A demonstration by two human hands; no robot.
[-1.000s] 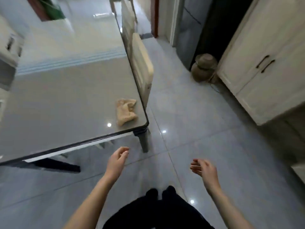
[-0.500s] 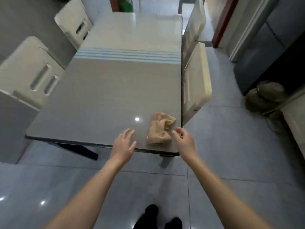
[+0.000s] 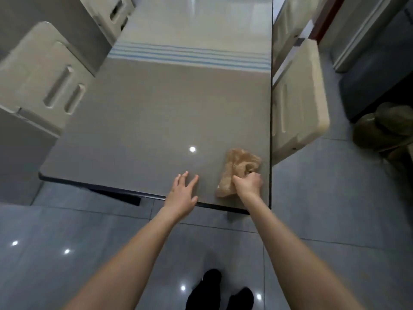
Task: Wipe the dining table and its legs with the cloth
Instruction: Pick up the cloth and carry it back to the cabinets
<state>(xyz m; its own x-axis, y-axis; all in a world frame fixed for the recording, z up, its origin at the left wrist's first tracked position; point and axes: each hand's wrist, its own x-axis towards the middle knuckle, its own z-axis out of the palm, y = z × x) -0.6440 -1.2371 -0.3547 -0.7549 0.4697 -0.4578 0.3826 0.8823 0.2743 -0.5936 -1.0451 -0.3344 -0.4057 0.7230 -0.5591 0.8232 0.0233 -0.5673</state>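
The cloth (image 3: 237, 173), tan and crumpled into a loose heap, lay on the dining table (image 3: 156, 121) close to its near right corner, just inside both the near edge and the right edge. The right hand (image 3: 249, 183) was on the cloth's near right part, fingers curled down into the fabric and closed on a fold of it, the knuckles turned up toward the camera; the rest of the cloth spread out beyond and to the left of that hand, flat on the glossy grey top. The left hand (image 3: 183, 193) was apart from the cloth, to its left, with a strip of bare tabletop between them. Its fingers were spread wide and holding nothing, the palm facing down over the table's near edge; whether it pressed on the surface or hung just above could not be told. Both bare forearms reached forward from the bottom of the view. A cream chair (image 3: 297, 104) stood pushed against the table's right side, just beyond the cloth, and another cream chair (image 3: 42, 79) stood at the left side. Below the arms, dark shoes (image 3: 220, 291) stood on the grey tiled floor (image 3: 335, 209).
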